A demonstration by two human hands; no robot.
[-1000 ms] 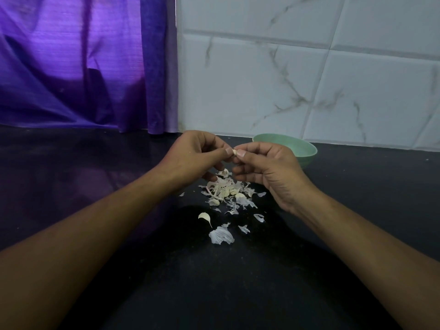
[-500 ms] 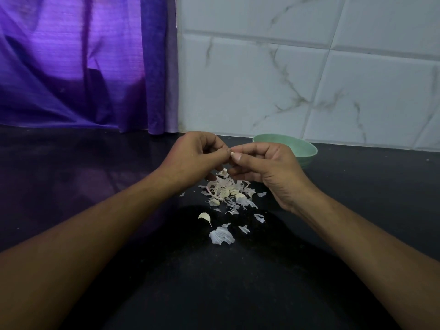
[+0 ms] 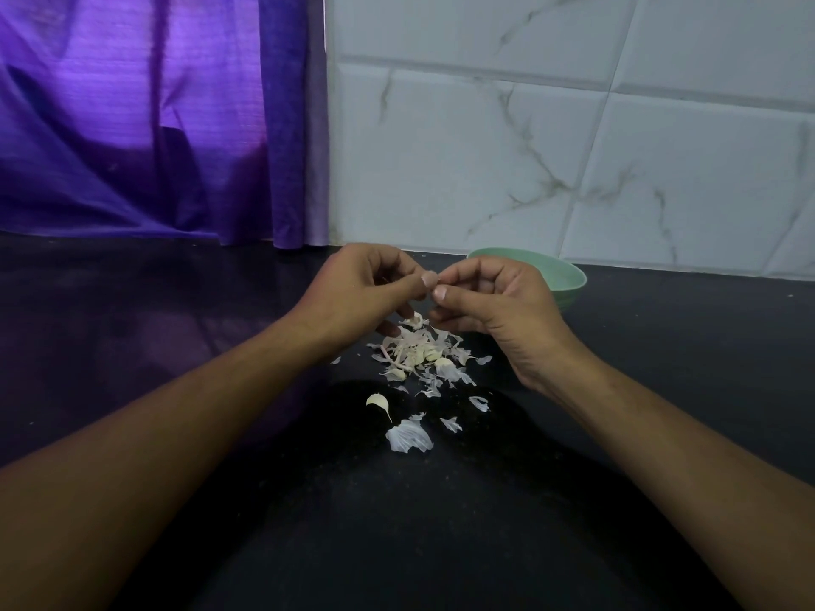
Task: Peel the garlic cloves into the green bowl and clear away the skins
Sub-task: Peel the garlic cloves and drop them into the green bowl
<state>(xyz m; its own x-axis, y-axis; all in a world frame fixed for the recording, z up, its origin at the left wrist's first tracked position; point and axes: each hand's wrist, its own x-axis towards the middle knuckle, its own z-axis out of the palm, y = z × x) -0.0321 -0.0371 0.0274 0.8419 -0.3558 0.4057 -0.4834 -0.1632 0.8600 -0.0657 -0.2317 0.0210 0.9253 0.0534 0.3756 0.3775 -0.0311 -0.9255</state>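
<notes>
Dim, with light glowing through the purple curtain (image 3: 132, 125) and a dark shadow on the counter (image 3: 397, 531).

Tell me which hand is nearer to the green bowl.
Right. The right hand sits just in front of the green bowl, overlapping its rim in view; the left hand is further left. Both pinch a mostly hidden garlic piece.

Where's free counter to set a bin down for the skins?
Bare: dark counter left of the left hand, up to the curtain; also right of the right hand and green bowl. Crowded: centre, where both pinch a garlic clove over the skin pile, loose clove nearby.
</notes>
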